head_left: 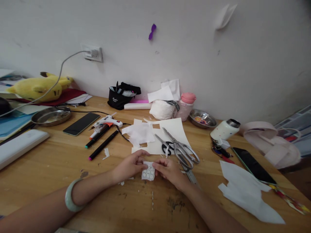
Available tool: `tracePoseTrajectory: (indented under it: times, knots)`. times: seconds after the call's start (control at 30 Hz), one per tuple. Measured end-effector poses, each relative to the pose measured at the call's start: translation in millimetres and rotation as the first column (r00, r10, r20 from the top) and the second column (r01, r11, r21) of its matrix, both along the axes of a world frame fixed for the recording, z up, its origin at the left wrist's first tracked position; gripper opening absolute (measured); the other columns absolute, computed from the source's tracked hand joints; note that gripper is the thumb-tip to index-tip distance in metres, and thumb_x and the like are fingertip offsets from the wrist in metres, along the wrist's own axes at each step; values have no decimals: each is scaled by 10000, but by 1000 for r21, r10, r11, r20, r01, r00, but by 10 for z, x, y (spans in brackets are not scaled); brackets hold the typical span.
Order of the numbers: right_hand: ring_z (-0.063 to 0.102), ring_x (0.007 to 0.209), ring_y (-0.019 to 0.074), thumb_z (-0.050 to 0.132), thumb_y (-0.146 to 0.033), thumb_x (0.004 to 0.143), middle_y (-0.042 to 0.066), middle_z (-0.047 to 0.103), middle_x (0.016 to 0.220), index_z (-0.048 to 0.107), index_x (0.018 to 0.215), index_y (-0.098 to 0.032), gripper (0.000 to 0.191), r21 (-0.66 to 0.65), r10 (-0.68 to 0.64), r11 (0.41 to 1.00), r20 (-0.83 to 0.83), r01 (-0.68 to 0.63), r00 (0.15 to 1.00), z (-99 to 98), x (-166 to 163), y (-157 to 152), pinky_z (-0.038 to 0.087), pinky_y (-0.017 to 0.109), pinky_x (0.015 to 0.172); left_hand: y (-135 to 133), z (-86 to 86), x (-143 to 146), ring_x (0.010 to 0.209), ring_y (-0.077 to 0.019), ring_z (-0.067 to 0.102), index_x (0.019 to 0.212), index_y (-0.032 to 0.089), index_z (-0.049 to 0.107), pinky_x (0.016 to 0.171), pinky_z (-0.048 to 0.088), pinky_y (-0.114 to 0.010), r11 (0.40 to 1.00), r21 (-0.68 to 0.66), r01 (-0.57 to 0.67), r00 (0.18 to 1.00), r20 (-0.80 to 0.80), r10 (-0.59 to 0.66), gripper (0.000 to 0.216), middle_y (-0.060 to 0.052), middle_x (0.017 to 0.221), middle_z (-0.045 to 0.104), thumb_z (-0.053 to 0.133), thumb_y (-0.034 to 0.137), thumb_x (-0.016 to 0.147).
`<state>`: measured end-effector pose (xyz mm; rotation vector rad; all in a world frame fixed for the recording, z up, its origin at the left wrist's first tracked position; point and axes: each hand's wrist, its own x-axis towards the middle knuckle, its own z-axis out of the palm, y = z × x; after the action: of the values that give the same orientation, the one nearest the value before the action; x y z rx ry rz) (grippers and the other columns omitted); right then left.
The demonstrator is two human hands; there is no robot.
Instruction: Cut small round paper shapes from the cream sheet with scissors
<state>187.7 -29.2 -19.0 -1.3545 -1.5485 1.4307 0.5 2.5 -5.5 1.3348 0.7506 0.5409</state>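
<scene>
A small white piece of paper with rounded shapes outlined on it (148,172) is held between my two hands, above the wooden table. My left hand (131,166) pinches its upper left edge with thumb and fingers. At its upper right edge, my right hand (168,170) grips it the same way. Just beyond my right hand lie large silver scissors (186,152) and smaller black-handled scissors (166,147). They rest on a cream sheet of card (173,126) with pieces cut out of it. A torn white sheet (138,132) overlaps the card's left side.
Left are markers (103,144), a white glue gun (107,123), a phone (81,124) and a metal dish (51,116). Right are a white bottle (224,130), another phone (254,165) and cut white paper (250,191). A black pouch (119,98) and pink-lidded bottle (186,105) stand near the wall.
</scene>
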Motion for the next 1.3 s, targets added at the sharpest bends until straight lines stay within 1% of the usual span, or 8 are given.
tracePoseTrajectory:
  times: [0.13, 0.27, 0.4, 0.53, 0.67, 0.83, 1.03, 1.3]
  knots:
    - [369, 446, 65, 525, -402, 766, -21, 521, 552, 553, 643, -151, 281, 21, -15, 1000, 27, 14, 1000, 11, -18, -7, 265, 198, 435, 6, -1, 1, 526, -82, 411, 1009, 188, 408, 513, 287, -215, 1000, 9, 6, 999, -41, -6, 393, 85, 590, 446, 598, 267, 675]
    - [420, 524, 92, 541, -371, 739, -14, 514, 580, 550, 662, -151, 234, 99, -62, 994, 79, 54, 995, 37, -74, -41, 314, 208, 495, 5, 6, 0, 540, -90, 415, 1010, 184, 419, 514, 284, -217, 998, 56, 5, 998, -71, -1, 373, 70, 609, 469, 582, 297, 694]
    - [375, 526, 89, 527, -357, 748, -24, 457, 566, 546, 670, -146, 226, 169, -48, 985, 112, 29, 993, 50, -118, -84, 292, 203, 487, -3, 10, 7, 553, -96, 429, 992, 177, 427, 528, 305, -219, 998, 64, 0, 996, -83, 5, 348, 59, 630, 494, 575, 290, 698]
    - [360, 526, 85, 521, -336, 751, -24, 454, 571, 554, 675, -145, 209, 211, -52, 977, 135, 23, 989, 39, -132, -104, 280, 198, 480, -16, 20, 24, 569, -97, 441, 978, 182, 436, 532, 318, -218, 998, 58, -1, 999, -50, 3, 368, 62, 648, 475, 606, 254, 659]
    - [365, 528, 86, 521, -332, 749, -21, 461, 572, 558, 669, -145, 207, 213, -45, 977, 135, 15, 990, 41, -137, -106, 286, 198, 485, -41, 65, 29, 554, -85, 427, 913, 191, 433, 527, 320, -209, 997, 71, -12, 999, -37, 15, 318, 77, 629, 460, 610, 217, 650]
    - [389, 529, 92, 506, -360, 751, -13, 481, 583, 561, 690, -141, 234, 175, -43, 984, 79, 29, 996, 69, -129, -107, 297, 210, 496, -63, 84, 19, 532, -70, 377, 843, 187, 443, 501, 296, -198, 989, 147, -34, 998, -56, 43, 224, 87, 603, 402, 593, 203, 677]
    - [395, 531, 93, 502, -354, 754, -14, 480, 587, 545, 684, -144, 225, 180, -83, 981, 76, 68, 994, 63, -115, -91, 299, 209, 494, -56, 7, 32, 640, -100, 487, 1019, 206, 359, 578, 370, -230, 1000, -1, 4, 999, 47, -4, 487, 40, 768, 486, 641, 210, 622]
    - [389, 526, 92, 502, -356, 760, -21, 459, 577, 521, 671, -150, 225, 157, -67, 986, 64, 56, 996, 53, -99, -79, 296, 212, 496, -47, 2, 30, 598, -85, 439, 974, 196, 402, 536, 333, -209, 998, 27, 54, 998, -17, -53, 378, 57, 720, 484, 592, 188, 647]
